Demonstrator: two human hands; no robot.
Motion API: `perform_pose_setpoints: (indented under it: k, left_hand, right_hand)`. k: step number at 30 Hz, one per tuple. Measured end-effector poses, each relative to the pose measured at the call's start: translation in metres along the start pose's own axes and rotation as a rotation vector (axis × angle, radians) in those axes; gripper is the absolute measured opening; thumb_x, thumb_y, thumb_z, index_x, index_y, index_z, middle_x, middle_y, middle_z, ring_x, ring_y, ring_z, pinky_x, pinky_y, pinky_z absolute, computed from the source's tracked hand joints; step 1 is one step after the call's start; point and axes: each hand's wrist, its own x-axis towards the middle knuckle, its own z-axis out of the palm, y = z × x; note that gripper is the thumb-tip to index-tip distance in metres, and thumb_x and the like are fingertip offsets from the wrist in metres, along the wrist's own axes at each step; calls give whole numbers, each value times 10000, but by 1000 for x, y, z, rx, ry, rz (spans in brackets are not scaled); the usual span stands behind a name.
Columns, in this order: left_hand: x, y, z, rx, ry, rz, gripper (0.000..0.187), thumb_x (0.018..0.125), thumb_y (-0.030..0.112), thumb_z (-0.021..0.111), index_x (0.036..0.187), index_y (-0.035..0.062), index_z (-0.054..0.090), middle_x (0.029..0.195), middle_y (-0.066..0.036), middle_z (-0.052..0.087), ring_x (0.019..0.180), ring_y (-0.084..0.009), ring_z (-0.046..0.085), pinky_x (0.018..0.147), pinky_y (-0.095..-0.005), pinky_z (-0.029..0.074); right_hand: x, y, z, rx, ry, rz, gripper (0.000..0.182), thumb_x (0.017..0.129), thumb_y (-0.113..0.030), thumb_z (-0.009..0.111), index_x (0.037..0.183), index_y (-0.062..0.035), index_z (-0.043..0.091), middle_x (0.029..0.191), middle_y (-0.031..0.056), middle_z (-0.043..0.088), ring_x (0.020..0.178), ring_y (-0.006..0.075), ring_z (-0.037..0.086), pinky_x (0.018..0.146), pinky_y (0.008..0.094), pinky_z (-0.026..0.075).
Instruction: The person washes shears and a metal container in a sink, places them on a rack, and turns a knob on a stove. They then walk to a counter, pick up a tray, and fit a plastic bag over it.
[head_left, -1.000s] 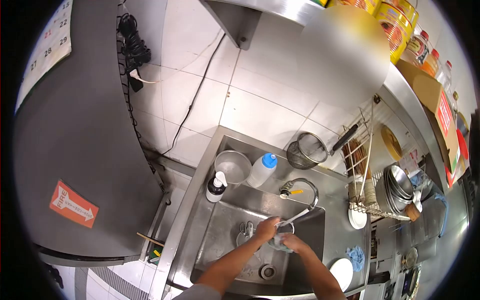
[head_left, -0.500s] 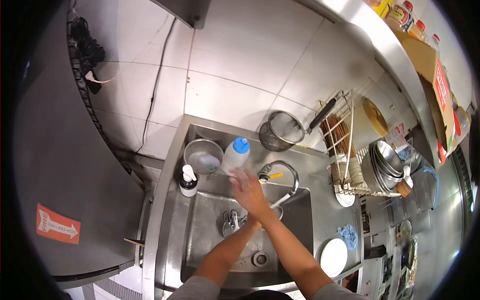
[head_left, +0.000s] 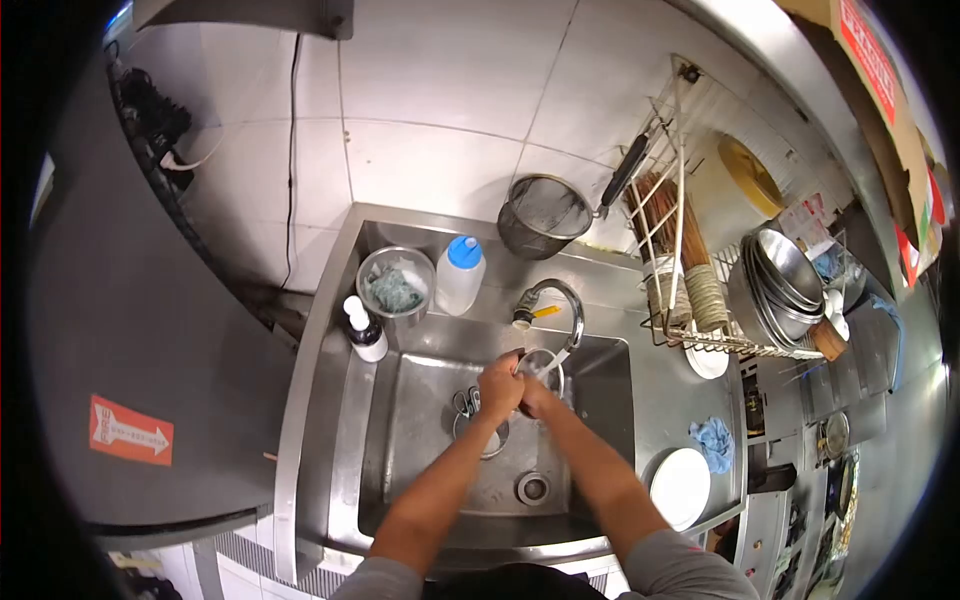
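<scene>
Over the steel sink basin (head_left: 420,400), both my hands are closed at the near rim of a round metal bowl (head_left: 558,390). My left hand (head_left: 499,390) grips its left side. Fingers of my right hand (head_left: 538,397) curl at the near edge, partly hidden by the hand itself. A pale stream of water from the curved faucet (head_left: 577,315) reaches the bowl. Below my left hand, scissors (head_left: 464,403) and another round metal vessel (head_left: 491,441) lie on the sink floor, partly covered by my forearm.
Behind the basin stand a pump bottle (head_left: 368,340), a metal pot (head_left: 407,310) with greyish contents and a blue-capped bottle (head_left: 460,285). A mesh strainer (head_left: 540,225) hangs by the wall. At right are a wire rack (head_left: 690,335), blue cloth (head_left: 714,443) and white plate (head_left: 681,490).
My hands were together above the sink, in front of the blue-capped bottle, with foam-like white on them. They have moved down and right to the bowl under the faucet. The view has shifted slightly.
</scene>
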Motion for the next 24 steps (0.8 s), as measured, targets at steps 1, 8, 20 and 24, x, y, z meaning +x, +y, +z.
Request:
perform_pose_setpoints:
  k: [1, 8, 20, 24]
  left_hand:
    - [1, -3, -5, 96, -55, 22, 325, 665, 73, 553, 978, 139, 612, 867, -122, 608, 777, -315, 576, 678, -395, 454]
    - [10, 15, 42, 388, -186, 75, 289, 739, 87, 466, 990, 120, 606, 936, -97, 619, 862, -259, 584, 748, -377, 464]
    - [-78, -137, 28, 116, 676, -250, 213, 664, -60, 466, 803, 65, 566, 1060, -92, 584, 872, -305, 581, 703, -356, 466]
    - [-122, -205, 2, -123, 896, -370, 147, 641, -71, 525, 721, 51, 508, 1071, -110, 578, 870, -320, 577, 699, -353, 468]
  right_hand:
    - [-16, -19, 1, -778, -96, -37, 263, 802, -209, 477, 975, -45, 588, 1035, 153, 588, 971, 211, 561, 828, 341, 426]
    - [-32, 23, -16, -959, 16, -189, 210, 787, -164, 477, 927, -83, 612, 901, 100, 637, 857, 254, 608, 727, 377, 470]
    - [-19, 226, 17, -55, 29, 414, 729, 670, -241, 724, 1249, 24, 368, 1202, 157, 478, 1054, 249, 509, 858, 308, 418]
    - [31, 223, 84, -385, 353, 190, 954, 571, -396, 783, 1237, 102, 317, 1212, 215, 451, 1113, 274, 465, 914, 333, 383]
